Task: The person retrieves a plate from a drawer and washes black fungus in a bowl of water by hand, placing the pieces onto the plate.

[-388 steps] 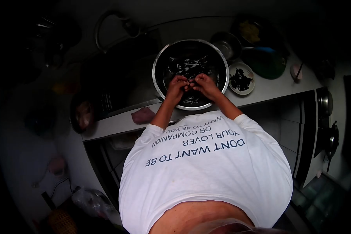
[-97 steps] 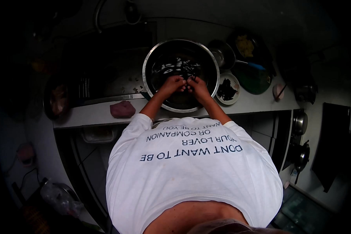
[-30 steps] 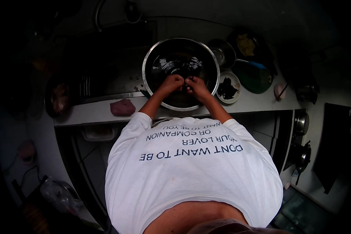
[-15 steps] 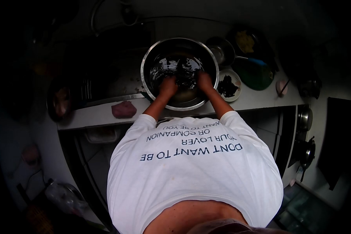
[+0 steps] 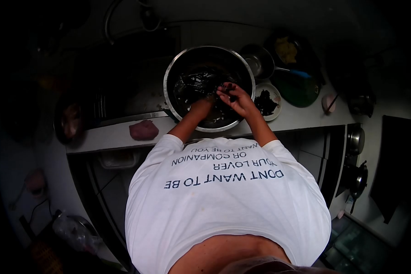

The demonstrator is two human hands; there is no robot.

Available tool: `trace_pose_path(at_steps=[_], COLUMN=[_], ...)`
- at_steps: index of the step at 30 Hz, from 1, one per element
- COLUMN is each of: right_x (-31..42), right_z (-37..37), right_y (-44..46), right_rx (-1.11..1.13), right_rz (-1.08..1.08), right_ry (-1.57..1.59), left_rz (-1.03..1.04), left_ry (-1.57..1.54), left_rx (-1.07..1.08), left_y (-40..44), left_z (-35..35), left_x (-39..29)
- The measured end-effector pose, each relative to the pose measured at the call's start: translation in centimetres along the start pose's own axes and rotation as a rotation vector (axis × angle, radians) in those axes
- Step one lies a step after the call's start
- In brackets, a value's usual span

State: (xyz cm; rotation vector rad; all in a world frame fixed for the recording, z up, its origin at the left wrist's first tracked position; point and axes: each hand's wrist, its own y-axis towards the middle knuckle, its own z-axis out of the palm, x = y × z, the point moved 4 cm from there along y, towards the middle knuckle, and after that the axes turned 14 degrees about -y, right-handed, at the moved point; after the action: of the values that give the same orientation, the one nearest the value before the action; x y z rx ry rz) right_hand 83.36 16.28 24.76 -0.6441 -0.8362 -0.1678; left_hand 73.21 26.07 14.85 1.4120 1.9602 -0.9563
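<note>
A large metal basin [image 5: 167, 91] of water stands on the counter, its surface rippled with bright reflections. My left hand [image 5: 202, 107] reaches down into the water near the front, and its fingers are hidden there. My right hand [image 5: 235, 98] is raised over the basin's right side with its palm partly turned up. Its fingers are curled around a small dark, wet piece [image 5: 228, 86] whose kind I cannot make out. Just right of the basin, a white plate [image 5: 276, 93] carries a heap of black, crinkled pieces [image 5: 266, 102].
A saucepan [image 5: 256, 64] with a blue handle sits behind the plate. Beyond it are a green board [image 5: 301, 96] and a dish of yellowish pieces [image 5: 286, 50]. A reddish-purple cloth-like lump [image 5: 144, 130] lies on the counter's [image 5: 100, 137] left front edge. A faucet [image 5: 108, 25] rises at the back.
My right hand has lifted from the water and turned its palm up, with a dark piece showing in its fingers. My left hand has shifted slightly rightward and stays in the water.
</note>
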Motion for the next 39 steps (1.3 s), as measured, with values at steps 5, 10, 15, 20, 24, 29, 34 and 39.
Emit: trace_pose_path(at_steps=[5,10,15,20,24,29,34,39], right_x=[0.5,0.0,-0.7,-0.7,-1.4,-1.6,-1.4,-1.1], right_z=[0.9,0.5,0.3,0.8,-0.1,-0.3,0.2,1.6], right_y=[-0.6,-0.5,-0.5,-0.7,-0.6,-1.0,-1.1,-0.2], right_rx=[0.099,0.107,0.053,-0.038,-0.037,-0.117,-0.134,-0.142], right_rz=[0.005,0.019,-0.037,-0.052,-0.023,-0.031,-0.003,0.027], right_ry=[0.282,0.307,0.14,-0.088,-0.181,-0.218,-0.218,-0.438], left_rz=[-0.034,0.004,0.031,-0.089,-0.17,-0.171,-0.038,0.105], left_ry=[0.107,-0.032,-0.465,-0.898,-1.277,-1.556,-1.703,-1.505], left_rx=[0.138,-0.035,-0.282,-0.257,-0.231,-0.199,-0.094,-0.053], left_y=[-0.6,-0.6,-0.7,0.1,-0.3,-0.8,-0.5,-0.4], left_z=[-1.1,-2.3,-4.0,-4.0,-4.2,-5.3,-5.1,-5.1], left_x=[-1.5,-2.2,-2.0,-0.2,-0.3,-1.5,-1.4,-2.1])
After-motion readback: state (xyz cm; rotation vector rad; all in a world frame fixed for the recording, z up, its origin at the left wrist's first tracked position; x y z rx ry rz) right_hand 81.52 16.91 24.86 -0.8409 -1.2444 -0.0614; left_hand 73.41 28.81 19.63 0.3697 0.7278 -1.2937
